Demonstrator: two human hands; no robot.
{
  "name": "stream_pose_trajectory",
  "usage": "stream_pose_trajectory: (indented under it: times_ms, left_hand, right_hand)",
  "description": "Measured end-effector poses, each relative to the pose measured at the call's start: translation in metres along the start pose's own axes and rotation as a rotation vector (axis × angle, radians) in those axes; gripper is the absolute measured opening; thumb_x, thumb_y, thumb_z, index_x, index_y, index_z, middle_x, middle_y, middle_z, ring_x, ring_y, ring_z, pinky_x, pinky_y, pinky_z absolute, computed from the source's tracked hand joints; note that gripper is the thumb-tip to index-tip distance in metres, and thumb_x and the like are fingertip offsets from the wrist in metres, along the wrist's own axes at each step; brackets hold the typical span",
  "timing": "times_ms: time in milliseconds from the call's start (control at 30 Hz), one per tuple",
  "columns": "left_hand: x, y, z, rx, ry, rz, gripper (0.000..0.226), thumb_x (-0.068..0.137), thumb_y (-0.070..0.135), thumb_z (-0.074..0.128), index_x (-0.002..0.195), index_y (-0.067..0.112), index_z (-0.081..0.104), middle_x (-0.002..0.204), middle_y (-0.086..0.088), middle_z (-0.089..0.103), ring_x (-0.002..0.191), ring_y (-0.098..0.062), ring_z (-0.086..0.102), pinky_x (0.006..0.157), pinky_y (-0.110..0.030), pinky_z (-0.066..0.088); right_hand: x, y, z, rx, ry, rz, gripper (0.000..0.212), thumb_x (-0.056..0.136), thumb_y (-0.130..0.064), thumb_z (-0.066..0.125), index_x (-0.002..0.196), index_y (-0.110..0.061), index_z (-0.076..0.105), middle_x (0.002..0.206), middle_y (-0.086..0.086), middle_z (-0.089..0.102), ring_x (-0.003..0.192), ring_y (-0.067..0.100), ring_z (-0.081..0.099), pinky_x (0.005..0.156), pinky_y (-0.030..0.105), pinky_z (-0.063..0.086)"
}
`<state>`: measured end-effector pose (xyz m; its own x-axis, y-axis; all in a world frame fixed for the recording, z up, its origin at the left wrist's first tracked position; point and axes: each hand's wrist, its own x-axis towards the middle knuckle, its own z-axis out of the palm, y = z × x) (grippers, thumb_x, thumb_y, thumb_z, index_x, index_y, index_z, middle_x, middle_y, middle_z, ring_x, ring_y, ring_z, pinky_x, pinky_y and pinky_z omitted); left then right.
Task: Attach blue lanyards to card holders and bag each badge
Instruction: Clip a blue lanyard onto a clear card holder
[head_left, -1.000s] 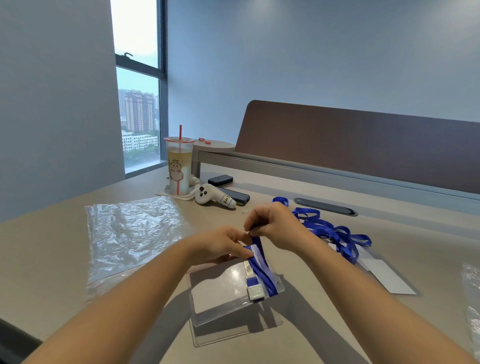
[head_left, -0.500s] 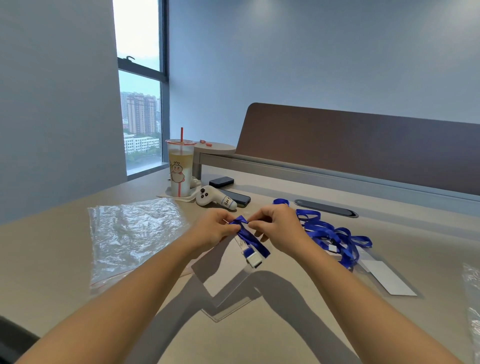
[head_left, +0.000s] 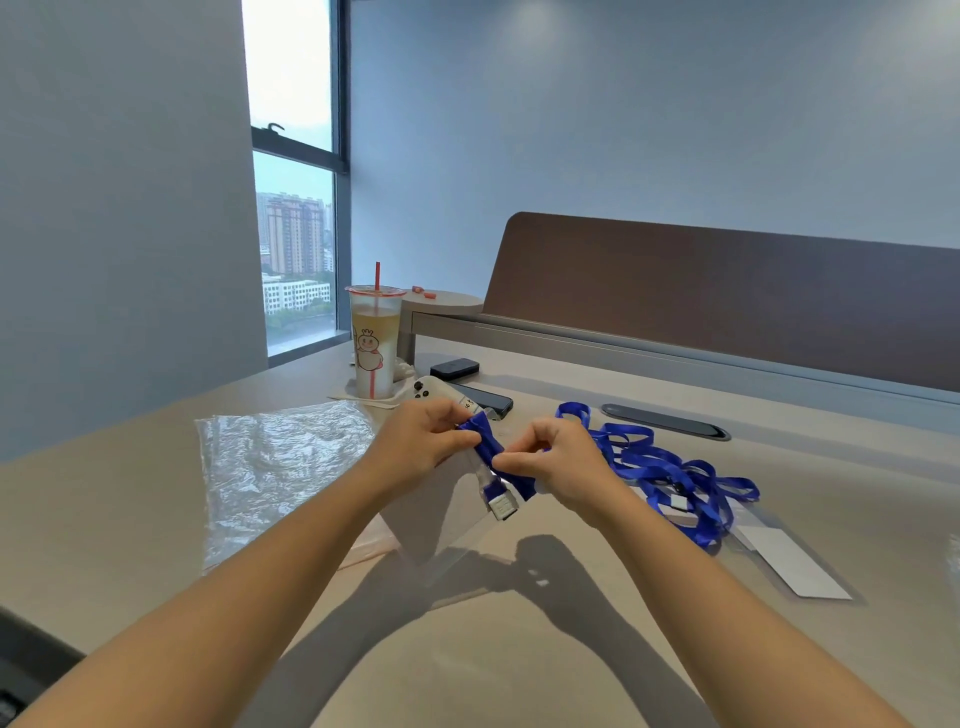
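My left hand (head_left: 421, 441) and my right hand (head_left: 558, 462) both pinch a folded blue lanyard (head_left: 488, 441), held above the table between them. A white clip (head_left: 503, 505) hangs from the strap's lower end. A clear card holder (head_left: 441, 519) dangles below the hands, tilted, its lower edge near the tabletop. A pile of loose blue lanyards (head_left: 670, 467) lies on the table right of my right hand. A stack of clear plastic bags (head_left: 275, 462) lies flat to the left.
A drink cup with a red straw (head_left: 375, 345), a white controller (head_left: 434, 389) and two dark phones (head_left: 483, 397) sit behind the hands. A white card in a clear sleeve (head_left: 789, 561) lies at the right. A brown desk divider (head_left: 727, 291) closes the back.
The hands have lifted the lanyard and card holder off the table and drawn slightly apart; the holder now hangs tilted instead of lying flat.
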<state>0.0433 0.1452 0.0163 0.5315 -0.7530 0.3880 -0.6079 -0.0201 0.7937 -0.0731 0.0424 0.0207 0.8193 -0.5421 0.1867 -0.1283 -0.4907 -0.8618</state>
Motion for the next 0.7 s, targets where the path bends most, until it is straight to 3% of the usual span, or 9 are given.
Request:
stream_pose_trajectory:
  times_ms: [100, 167, 300, 433, 567, 633, 700]
  left_hand:
    - [-0.001, 0.003, -0.005, -0.057, 0.039, 0.037, 0.01, 0.085, 0.004, 0.057, 0.085, 0.014, 0.058, 0.083, 0.002, 0.061, 0.069, 0.002, 0.056, 0.058, -0.007, 0.048]
    - [-0.003, 0.004, -0.008, -0.051, 0.045, 0.066, 0.012, 0.085, 0.004, 0.057, 0.084, 0.015, 0.059, 0.084, 0.002, 0.061, 0.071, -0.001, 0.057, 0.061, -0.01, 0.049]
    - [-0.006, 0.002, -0.015, 0.052, 0.071, 0.112, 0.011, 0.084, 0.004, 0.058, 0.093, 0.005, 0.064, 0.089, 0.004, 0.06, 0.072, 0.002, 0.055, 0.06, -0.006, 0.047]
    - [-0.009, -0.001, -0.02, 0.066, 0.089, 0.102, 0.009, 0.083, 0.006, 0.06, 0.09, 0.01, 0.065, 0.087, 0.005, 0.061, 0.069, 0.004, 0.055, 0.059, -0.004, 0.045]
    - [-0.012, -0.005, -0.026, -0.022, 0.003, -0.051, 0.012, 0.083, 0.007, 0.06, 0.08, 0.019, 0.058, 0.089, -0.003, 0.063, 0.075, -0.013, 0.059, 0.068, -0.024, 0.05]
    - [-0.015, -0.011, -0.034, -0.012, -0.043, -0.115, 0.011, 0.082, 0.01, 0.061, 0.083, 0.02, 0.058, 0.089, -0.004, 0.064, 0.08, -0.017, 0.06, 0.072, -0.029, 0.052]
    - [-0.022, -0.023, -0.046, 0.021, -0.03, -0.177, 0.011, 0.081, 0.012, 0.063, 0.091, 0.016, 0.058, 0.092, -0.004, 0.063, 0.088, -0.02, 0.059, 0.077, -0.03, 0.051]
  right_hand:
    - [0.003, 0.004, 0.004, 0.175, 0.013, 0.023, 0.022, 0.078, -0.007, 0.066, 0.074, -0.015, 0.046, 0.083, 0.006, 0.057, 0.075, 0.015, 0.058, 0.059, 0.02, 0.046]
    - [0.005, 0.003, 0.005, 0.276, -0.079, 0.067, 0.022, 0.08, -0.005, 0.063, 0.084, -0.019, 0.046, 0.097, 0.011, 0.056, 0.083, 0.018, 0.057, 0.066, 0.024, 0.049]
    - [0.004, -0.007, 0.009, 0.159, -0.304, 0.132, 0.015, 0.084, -0.005, 0.057, 0.096, -0.014, 0.053, 0.09, -0.003, 0.057, 0.083, 0.012, 0.056, 0.067, 0.023, 0.051]
    - [0.006, -0.013, 0.017, 0.054, -0.31, 0.125, 0.029, 0.083, -0.004, 0.058, 0.112, 0.0, 0.054, 0.098, 0.004, 0.057, 0.093, 0.02, 0.056, 0.069, 0.025, 0.053]
    - [0.004, -0.009, 0.027, -0.029, -0.242, 0.023, 0.023, 0.085, -0.006, 0.056, 0.107, -0.003, 0.058, 0.09, 0.002, 0.058, 0.086, 0.018, 0.057, 0.066, 0.021, 0.049]
    - [0.003, -0.007, 0.031, -0.041, -0.188, -0.024, 0.011, 0.086, -0.005, 0.055, 0.09, -0.014, 0.06, 0.083, 0.001, 0.058, 0.081, 0.017, 0.057, 0.067, 0.021, 0.048]
    - [0.003, -0.004, 0.033, -0.03, -0.12, -0.053, 0.013, 0.086, -0.004, 0.054, 0.089, -0.015, 0.06, 0.085, 0.003, 0.06, 0.079, 0.016, 0.057, 0.071, 0.026, 0.05]
